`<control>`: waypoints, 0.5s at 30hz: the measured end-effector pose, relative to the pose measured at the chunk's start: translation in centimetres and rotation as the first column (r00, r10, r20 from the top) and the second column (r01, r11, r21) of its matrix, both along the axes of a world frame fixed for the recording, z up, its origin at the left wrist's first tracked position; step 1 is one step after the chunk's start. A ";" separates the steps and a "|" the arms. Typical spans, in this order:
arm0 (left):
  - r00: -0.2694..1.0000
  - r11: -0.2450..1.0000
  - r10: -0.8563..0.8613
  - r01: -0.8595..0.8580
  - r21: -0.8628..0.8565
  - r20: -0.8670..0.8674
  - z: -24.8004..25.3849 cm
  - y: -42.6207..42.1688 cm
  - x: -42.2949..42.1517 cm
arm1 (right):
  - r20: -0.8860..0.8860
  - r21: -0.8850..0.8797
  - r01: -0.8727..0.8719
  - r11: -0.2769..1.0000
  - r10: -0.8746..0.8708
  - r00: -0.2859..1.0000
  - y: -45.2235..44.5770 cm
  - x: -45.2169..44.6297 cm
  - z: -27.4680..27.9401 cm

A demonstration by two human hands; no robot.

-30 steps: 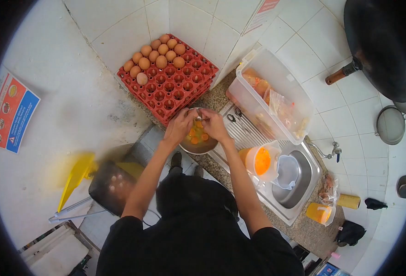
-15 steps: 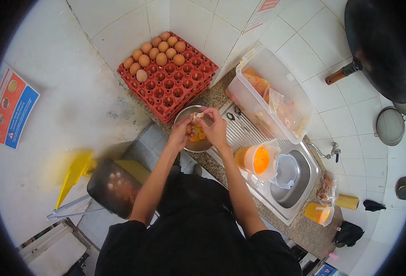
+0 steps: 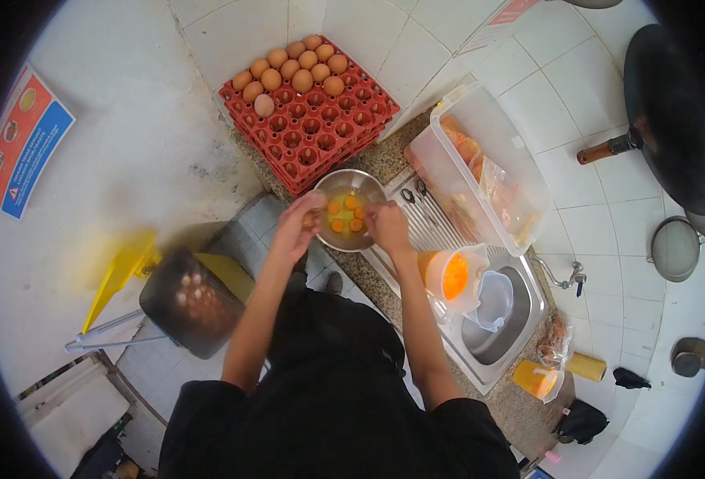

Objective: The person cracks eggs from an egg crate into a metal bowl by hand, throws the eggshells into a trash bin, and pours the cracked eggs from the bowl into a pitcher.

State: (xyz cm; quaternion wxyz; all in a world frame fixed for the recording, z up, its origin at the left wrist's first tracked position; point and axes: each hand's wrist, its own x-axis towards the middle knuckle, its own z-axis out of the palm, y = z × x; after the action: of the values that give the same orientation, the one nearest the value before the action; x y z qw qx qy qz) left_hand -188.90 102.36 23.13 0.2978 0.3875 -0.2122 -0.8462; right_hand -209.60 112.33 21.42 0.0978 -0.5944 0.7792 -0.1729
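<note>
white tiled walls (image 3: 600,180) meet a speckled counter (image 3: 520,413)

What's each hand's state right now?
Left hand: at the bowl, blurred; grip can't be told.
Right hand: curled at the bowl; contents can't be told.

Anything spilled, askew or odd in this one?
No spill or damage stands out. One mild oddity: the metal bowl sits close to the front edge of the counter and appears to overlap it, so a bump might tip it.

Bright, soft light is filling my view; my left hand (image 3: 293,227) is blurring near the centre, and dark vignetting is rounding the corners.
</note>
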 end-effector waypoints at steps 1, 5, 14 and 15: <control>0.998 0.998 0.044 -0.043 -0.035 0.042 0.2 0.2 1.7 | -0.037 0.023 -0.019 1.000 0.020 0.999 0.3 0.1 -0.9; 0.809 0.907 0.368 -0.203 -0.370 0.457 -4.6 1.3 12.3 | -0.191 0.163 -0.028 0.986 0.059 0.980 0.2 0.8 -3.2; -0.236 0.845 0.444 0.430 -0.317 0.864 -15.5 10.3 40.7 | -0.202 0.198 -0.063 0.978 0.104 0.974 -0.5 1.4 -3.0; -0.324 0.876 0.372 0.432 -0.214 0.870 -15.9 11.6 42.1 | -0.173 0.193 -0.070 0.979 0.104 0.979 -0.6 1.3 -2.5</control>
State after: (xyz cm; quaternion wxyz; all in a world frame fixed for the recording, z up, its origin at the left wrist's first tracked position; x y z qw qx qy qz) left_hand -146.83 113.95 7.25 0.0558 0.8123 -0.5742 -0.0863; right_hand -208.32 111.76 18.88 0.0885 -0.6296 0.7708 -0.0400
